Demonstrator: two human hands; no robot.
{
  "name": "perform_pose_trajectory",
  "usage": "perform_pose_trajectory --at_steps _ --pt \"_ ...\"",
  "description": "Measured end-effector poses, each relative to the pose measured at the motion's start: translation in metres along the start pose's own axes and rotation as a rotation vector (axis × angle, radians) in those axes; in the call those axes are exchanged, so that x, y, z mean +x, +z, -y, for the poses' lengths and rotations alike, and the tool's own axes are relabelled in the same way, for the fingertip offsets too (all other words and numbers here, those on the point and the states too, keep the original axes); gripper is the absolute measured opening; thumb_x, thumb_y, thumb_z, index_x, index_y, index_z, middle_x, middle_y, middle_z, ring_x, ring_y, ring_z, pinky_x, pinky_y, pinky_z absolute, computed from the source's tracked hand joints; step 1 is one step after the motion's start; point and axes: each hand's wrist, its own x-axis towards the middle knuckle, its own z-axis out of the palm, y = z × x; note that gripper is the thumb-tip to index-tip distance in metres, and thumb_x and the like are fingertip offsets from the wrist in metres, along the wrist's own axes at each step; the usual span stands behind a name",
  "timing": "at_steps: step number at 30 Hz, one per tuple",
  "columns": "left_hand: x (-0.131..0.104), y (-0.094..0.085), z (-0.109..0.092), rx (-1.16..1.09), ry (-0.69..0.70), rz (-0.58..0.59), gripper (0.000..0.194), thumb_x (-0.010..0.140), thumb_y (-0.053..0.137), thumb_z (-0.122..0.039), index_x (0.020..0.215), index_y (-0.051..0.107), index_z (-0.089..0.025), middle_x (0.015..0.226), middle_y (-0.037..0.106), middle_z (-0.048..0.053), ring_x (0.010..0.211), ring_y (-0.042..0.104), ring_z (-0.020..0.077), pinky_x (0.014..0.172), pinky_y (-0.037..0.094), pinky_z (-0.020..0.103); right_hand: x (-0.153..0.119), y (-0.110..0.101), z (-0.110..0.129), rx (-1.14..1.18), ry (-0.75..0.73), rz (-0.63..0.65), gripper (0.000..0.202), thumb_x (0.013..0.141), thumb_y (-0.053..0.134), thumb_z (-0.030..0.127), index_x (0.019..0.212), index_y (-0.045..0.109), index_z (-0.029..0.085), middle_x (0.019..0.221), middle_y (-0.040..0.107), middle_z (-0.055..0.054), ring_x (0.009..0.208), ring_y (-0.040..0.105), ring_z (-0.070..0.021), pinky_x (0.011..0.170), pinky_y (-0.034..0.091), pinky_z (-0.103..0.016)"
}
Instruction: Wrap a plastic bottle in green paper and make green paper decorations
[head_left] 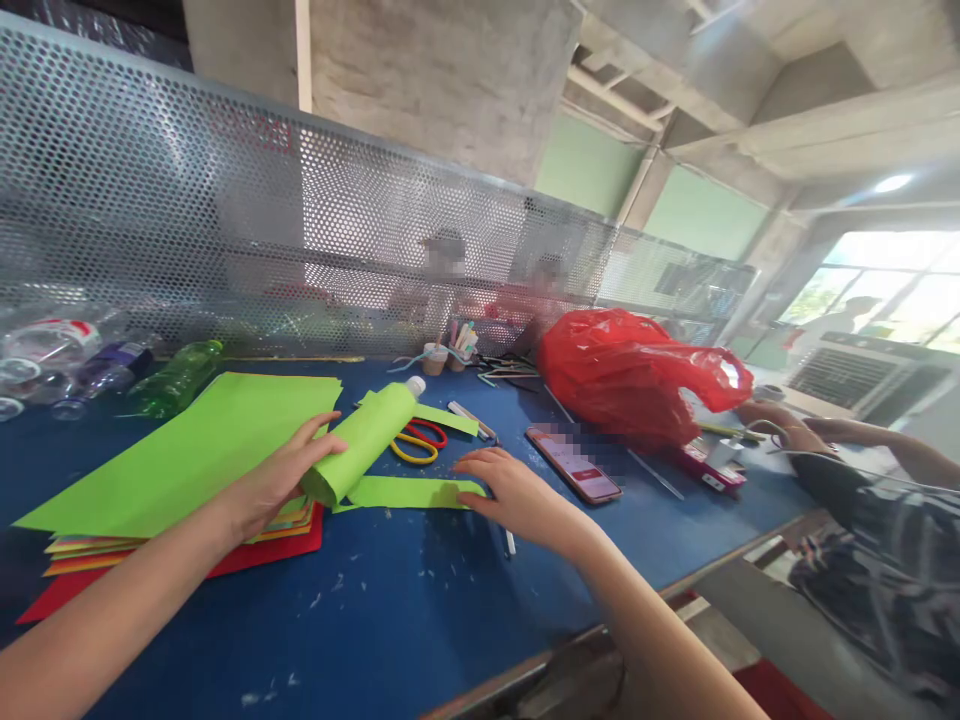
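A bottle wrapped in green paper (367, 440), its white cap at the upper right, lies tilted in my left hand (289, 475), whose fingers curl over its lower end. Green paper strips lie beside it; the nearer strip (412, 492) reaches right to my right hand (506, 492). My right hand's thumb touches that strip's end, and its fingers are spread above it. Behind the strip are scissors (414, 447) with yellow and red handles. Left of my left hand, large green sheets (202, 440) top a stack of coloured paper.
Plastic bottles (180, 378) lie at the back left. Cups of pens (433, 358) stand by the perforated metal screen (225, 200). A phone (574, 465) and a red plastic bag (622, 375) are to the right, near another person's arms (847, 435).
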Motion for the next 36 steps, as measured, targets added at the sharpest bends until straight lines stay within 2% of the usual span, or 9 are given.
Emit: perform_pose_trajectory --at_steps 3,8,12,15,20,25,30,33,36 --pt "0.003 -0.002 0.001 -0.013 -0.001 -0.058 0.065 0.076 0.061 -0.046 0.133 0.041 -0.023 0.091 0.067 0.005 0.075 0.065 0.0212 0.067 0.050 0.031 0.022 0.006 0.009 -0.013 0.006 0.099 0.044 0.082 0.061 0.035 0.124 0.057 0.022 0.125 0.060 -0.011 0.116 0.053 -0.0280 0.097 0.039 -0.039" --pt "0.008 -0.010 0.004 0.143 0.060 -0.138 0.070 0.074 0.059 -0.053 0.134 0.039 -0.022 0.095 0.068 0.007 0.080 0.066 0.0251 0.073 0.049 0.035 0.040 0.016 0.013 -0.005 0.103 0.158 0.048 0.075 0.068 0.027 0.120 0.057 0.014 0.113 0.063 -0.017 0.101 0.060 -0.0301 0.082 0.044 -0.036" --pt "0.014 -0.014 0.009 0.152 0.054 -0.151 0.069 0.075 0.057 -0.053 0.134 0.040 -0.022 0.102 0.067 0.009 0.087 0.065 0.0268 0.078 0.048 0.036 0.044 0.017 0.012 0.063 0.126 0.189 0.037 0.071 0.069 0.022 0.107 0.063 0.013 0.104 0.067 -0.016 0.092 0.062 -0.0295 0.075 0.043 -0.034" --pt "0.020 -0.016 0.013 0.243 0.076 -0.250 0.064 0.075 0.055 -0.055 0.129 0.047 -0.023 0.106 0.065 0.009 0.096 0.062 0.0292 0.080 0.046 0.038 0.045 0.011 0.012 0.157 0.100 0.170 0.024 0.067 0.067 0.014 0.091 0.068 0.016 0.092 0.069 -0.010 0.086 0.061 -0.0262 0.073 0.041 -0.031" --pt "0.026 -0.021 0.016 0.383 0.168 -0.359 0.056 0.079 0.047 -0.056 0.125 0.050 -0.024 0.105 0.062 0.008 0.096 0.058 0.0274 0.083 0.044 0.038 0.046 -0.001 0.008 0.442 0.095 0.030 0.010 0.071 0.064 0.020 0.080 0.066 0.019 0.080 0.065 -0.002 0.074 0.056 -0.0186 0.068 0.039 -0.028" --pt "0.030 -0.016 0.023 0.589 0.282 -0.324 0.056 0.080 0.041 -0.057 0.122 0.054 -0.023 0.108 0.063 0.009 0.100 0.058 0.0290 0.087 0.044 0.042 0.055 0.011 0.007 0.882 0.209 -0.120 0.023 0.083 0.052 0.036 0.098 0.060 0.020 0.087 0.066 -0.002 0.072 0.060 -0.0153 0.061 0.044 -0.025" --pt "0.036 -0.005 0.038 0.743 0.419 -0.269 0.056 0.079 0.045 -0.057 0.123 0.056 -0.023 0.116 0.058 0.012 0.112 0.053 0.0309 0.093 0.042 0.045 0.070 0.029 0.020 1.227 0.281 -0.087 0.029 0.078 0.060 0.043 0.096 0.064 0.020 0.087 0.070 -0.005 0.072 0.064 -0.0157 0.062 0.050 -0.027" --pt "0.037 -0.004 0.044 0.813 0.444 -0.272 0.057 0.080 0.046 -0.056 0.125 0.054 -0.023 0.117 0.056 0.011 0.113 0.053 0.0307 0.095 0.041 0.046 0.077 0.037 0.033 1.334 0.289 -0.087 0.031 0.072 0.067 0.045 0.091 0.068 0.020 0.080 0.070 -0.003 0.068 0.064 -0.0160 0.059 0.049 -0.026" --pt "0.037 -0.008 0.045 0.864 0.455 -0.303 0.054 0.084 0.042 -0.054 0.125 0.054 -0.023 0.117 0.057 0.011 0.114 0.052 0.0302 0.099 0.038 0.049 0.078 0.044 0.043 1.406 0.254 -0.100 0.032 0.069 0.070 0.045 0.089 0.070 0.020 0.082 0.071 -0.002 0.071 0.065 -0.0162 0.065 0.050 -0.028"
